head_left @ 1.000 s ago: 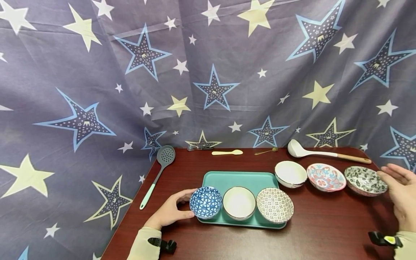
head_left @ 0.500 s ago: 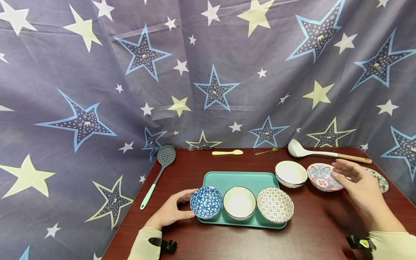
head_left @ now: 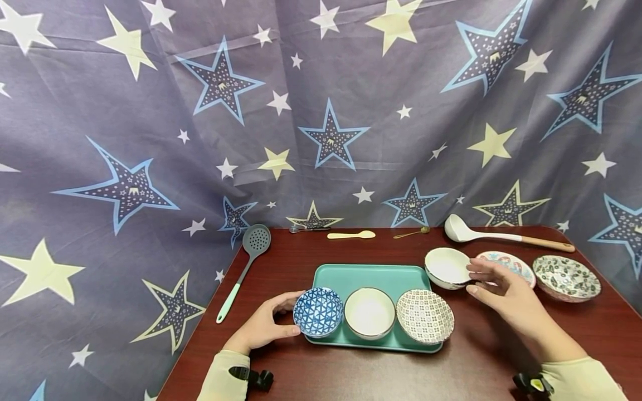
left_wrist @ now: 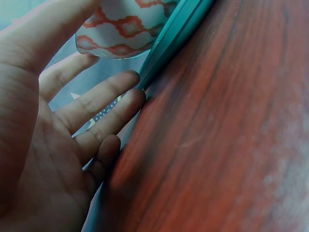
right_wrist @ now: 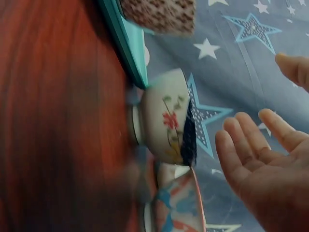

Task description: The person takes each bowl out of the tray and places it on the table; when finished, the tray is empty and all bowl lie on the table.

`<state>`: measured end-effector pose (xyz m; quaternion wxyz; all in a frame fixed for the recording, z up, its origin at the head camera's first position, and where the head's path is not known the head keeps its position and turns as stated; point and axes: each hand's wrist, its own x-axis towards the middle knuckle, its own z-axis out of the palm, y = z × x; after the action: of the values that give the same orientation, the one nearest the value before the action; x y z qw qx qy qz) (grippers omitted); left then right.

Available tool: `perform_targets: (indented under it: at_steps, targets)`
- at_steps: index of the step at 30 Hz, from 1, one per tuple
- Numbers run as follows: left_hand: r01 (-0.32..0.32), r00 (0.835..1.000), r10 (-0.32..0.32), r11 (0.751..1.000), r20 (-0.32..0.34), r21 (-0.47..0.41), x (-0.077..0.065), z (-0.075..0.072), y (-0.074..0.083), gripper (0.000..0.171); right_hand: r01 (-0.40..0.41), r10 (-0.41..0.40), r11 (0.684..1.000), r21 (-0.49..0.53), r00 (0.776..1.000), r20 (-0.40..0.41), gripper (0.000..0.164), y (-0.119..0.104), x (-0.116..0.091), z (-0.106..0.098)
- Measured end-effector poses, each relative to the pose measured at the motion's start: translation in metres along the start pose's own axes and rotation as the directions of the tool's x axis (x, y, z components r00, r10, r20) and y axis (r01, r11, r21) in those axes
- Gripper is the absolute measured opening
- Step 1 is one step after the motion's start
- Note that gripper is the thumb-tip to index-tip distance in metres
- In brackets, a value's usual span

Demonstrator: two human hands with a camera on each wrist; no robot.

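Note:
On the teal tray point(head_left: 368, 274) three bowls stand in a row: a blue triangle-patterned bowl point(head_left: 318, 312), a cream bowl point(head_left: 370, 313) and a brown-patterned bowl point(head_left: 424, 316). My left hand point(head_left: 263, 323) is at the blue bowl's left side, thumb and forefinger spread at its rim; the other fingers point(left_wrist: 104, 101) lie loosely extended. My right hand point(head_left: 509, 301) hovers with fingers spread beside a white bowl point(head_left: 448, 267), whose outside shows a red flower point(right_wrist: 170, 120) in the right wrist view. It partly covers a pink-and-blue bowl point(head_left: 511, 262) and holds nothing.
A green leaf-patterned bowl point(head_left: 567, 277) stands at the right. Behind lie a white ladle point(head_left: 457, 229) with a wooden handle, a pale yellow spoon point(head_left: 351, 235) and two small spoons. A grey slotted skimmer point(head_left: 256, 240) lies left. A star-patterned curtain point(head_left: 331, 167) backs the table.
My right hand has moved left from beside the green leaf-patterned bowl, past the pink-and-blue bowl, to the white bowl's right side. My left hand and the bowls have stayed in place.

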<state>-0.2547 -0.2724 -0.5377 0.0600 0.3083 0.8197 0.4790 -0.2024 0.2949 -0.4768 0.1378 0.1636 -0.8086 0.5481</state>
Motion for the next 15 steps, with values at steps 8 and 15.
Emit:
perform_targets:
  at_steps: [8,15]
  targets:
    - [-0.019,1.0,0.019,1.0,0.004,-0.003,0.001,-0.001,-0.002,0.075,0.01,-0.025,0.994,0.11,0.99,0.137,0.06,0.0,-0.003,0.024]
    - [-0.017,1.0,0.017,1.0,0.005,-0.009,0.001,-0.001,-0.003,0.076,0.003,-0.023,0.996,0.093,0.976,0.215,0.064,0.005,-0.007,0.037]
